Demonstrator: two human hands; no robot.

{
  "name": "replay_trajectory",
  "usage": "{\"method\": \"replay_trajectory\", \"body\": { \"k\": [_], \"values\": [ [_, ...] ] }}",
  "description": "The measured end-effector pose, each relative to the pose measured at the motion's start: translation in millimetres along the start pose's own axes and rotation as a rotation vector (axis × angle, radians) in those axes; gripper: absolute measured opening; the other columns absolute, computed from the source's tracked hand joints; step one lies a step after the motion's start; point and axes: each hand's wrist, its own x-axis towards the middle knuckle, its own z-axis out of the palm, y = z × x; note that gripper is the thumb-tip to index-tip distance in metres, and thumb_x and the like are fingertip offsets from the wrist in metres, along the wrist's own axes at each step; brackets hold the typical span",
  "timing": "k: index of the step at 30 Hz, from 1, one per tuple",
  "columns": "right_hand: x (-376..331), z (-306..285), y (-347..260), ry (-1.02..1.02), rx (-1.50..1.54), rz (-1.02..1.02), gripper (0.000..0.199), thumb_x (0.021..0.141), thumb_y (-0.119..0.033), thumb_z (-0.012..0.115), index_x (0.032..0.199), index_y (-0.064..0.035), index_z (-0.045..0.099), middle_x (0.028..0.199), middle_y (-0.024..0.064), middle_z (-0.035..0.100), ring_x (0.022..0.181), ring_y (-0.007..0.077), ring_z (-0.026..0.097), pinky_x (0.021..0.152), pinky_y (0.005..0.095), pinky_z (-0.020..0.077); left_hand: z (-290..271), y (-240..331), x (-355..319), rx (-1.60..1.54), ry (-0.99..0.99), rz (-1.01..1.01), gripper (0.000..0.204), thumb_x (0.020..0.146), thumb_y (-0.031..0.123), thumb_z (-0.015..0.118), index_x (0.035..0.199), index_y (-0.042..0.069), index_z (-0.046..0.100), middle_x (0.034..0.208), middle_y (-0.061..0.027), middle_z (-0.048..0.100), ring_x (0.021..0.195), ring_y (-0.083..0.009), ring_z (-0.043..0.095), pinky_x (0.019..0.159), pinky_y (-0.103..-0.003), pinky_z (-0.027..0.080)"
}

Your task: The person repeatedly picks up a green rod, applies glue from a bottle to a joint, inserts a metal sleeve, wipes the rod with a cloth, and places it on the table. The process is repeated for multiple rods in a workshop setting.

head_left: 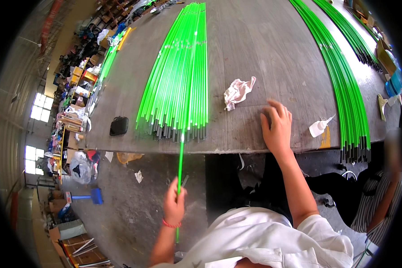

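My left hand [174, 205] grips one thin bright green rod [180, 156], which points from below my wrist up to the near end of a fanned pile of green rods [178, 80] on the grey worktable [254, 49]. The pile's dark tips line up at the table's front edge. A small dark piece shows at my left fingertips. My right hand [277, 127] rests flat on the tabletop with its fingers spread, holding nothing, just below a crumpled pink-white rag [238, 92] and left of a small white squeeze bottle [319, 127].
A second long bundle of green rods [348, 89] runs along the table's right side, with another behind it. A black pouch [119, 126] lies at the left front. A person in a striped shirt [379, 205] stands at right. Cluttered shelves and boxes line the left floor.
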Motion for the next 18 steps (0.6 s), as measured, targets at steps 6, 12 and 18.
{"method": "replay_trajectory", "body": {
  "k": [6, 12, 18],
  "values": [
    [-2.8, 1.8, 10.5, -0.062, 0.143, -0.062, 0.004, 0.073, -0.002, 0.058, 0.077, -0.0025, 0.056, 0.081, 0.0097, 0.054, 0.080, 0.0286, 0.050, 0.070, 0.0375, 0.0406, 1.3, 43.2, 170.0, 0.345, -0.034, 0.457, 0.050, 0.082, -0.001, 0.056, 0.130, 0.002, 0.044, 0.103, -0.0073, 0.052, 0.075, -0.0114, 0.047, 0.064, -0.023, 0.041],
    [-2.5, 6.3, 4.1, -0.062, 0.136, -0.084, 0.005, 0.071, -0.002, 0.058, 0.075, -0.0031, 0.055, 0.077, 0.0093, 0.052, 0.077, 0.0287, 0.049, 0.069, 0.0375, 0.0413, 42.1, 34.1, 308.3, 0.738, 0.017, 0.503, 0.046, 0.079, 0.021, 0.065, 0.121, 0.005, 0.054, 0.130, -0.0189, 0.044, 0.115, -0.0331, 0.046, 0.097, -0.038, 0.038],
    [-1.3, 4.4, 6.5, -0.075, 0.174, -0.061, 0.004, 0.072, -0.001, 0.058, 0.074, -0.0028, 0.056, 0.076, 0.0094, 0.052, 0.076, 0.0288, 0.049, 0.068, 0.0379, 0.0418, 92.3, 14.8, 312.7, 0.786, -0.059, 0.550, 0.044, 0.089, 0.029, 0.052, 0.126, 0.006, 0.049, 0.139, -0.0192, 0.034, 0.129, -0.0355, 0.031, 0.105, -0.043, 0.028]
  ]
}}
